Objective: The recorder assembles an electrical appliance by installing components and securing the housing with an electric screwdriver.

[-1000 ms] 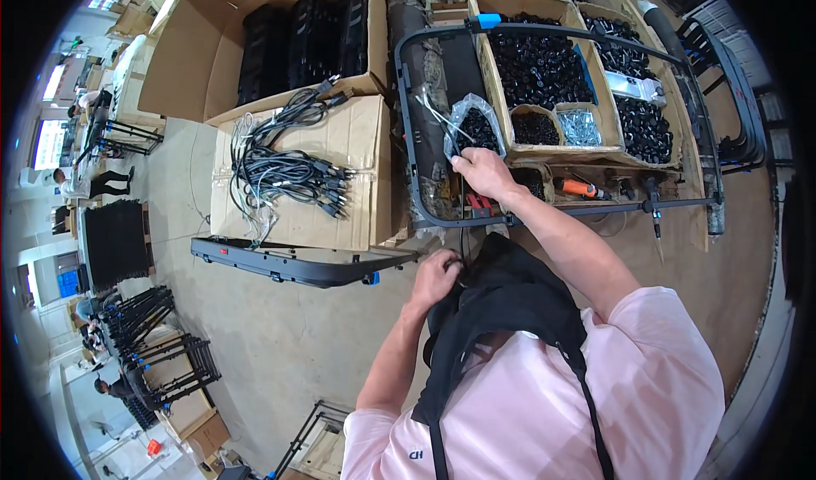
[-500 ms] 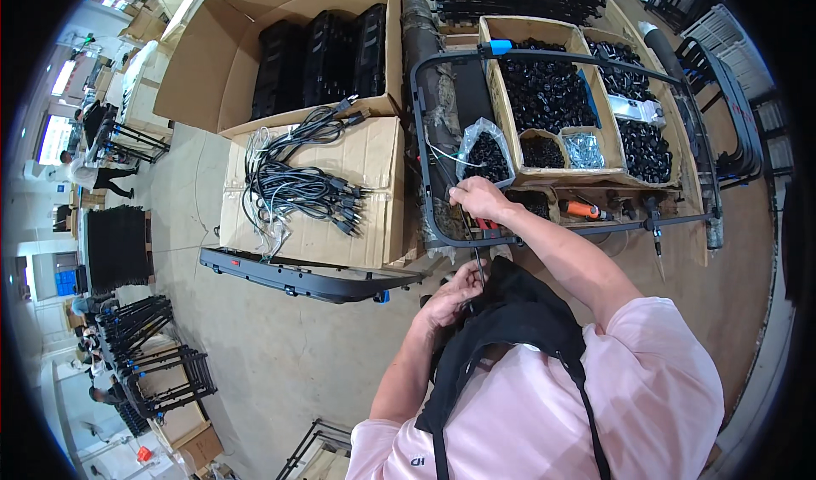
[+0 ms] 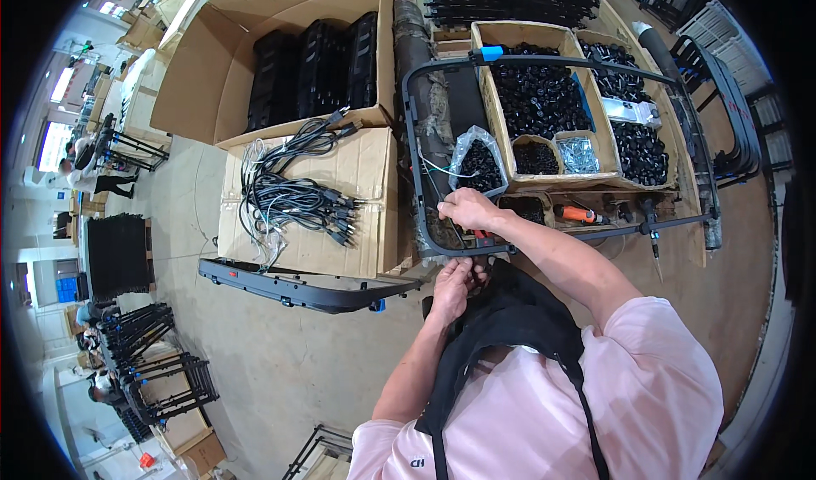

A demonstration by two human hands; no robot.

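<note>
A black frame [image 3: 544, 153] (lying across parts boxes at twelve o'clock) is gripped at its near rail by the right hand [image 3: 469, 211]; the left hand [image 3: 455, 280] pinches closed beneath it, fitting apparently unfinished.

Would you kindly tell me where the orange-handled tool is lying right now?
In the head view, the orange-handled tool lies right of the right hand, below the cardboard tray of black parts and inside the black frame.
</note>
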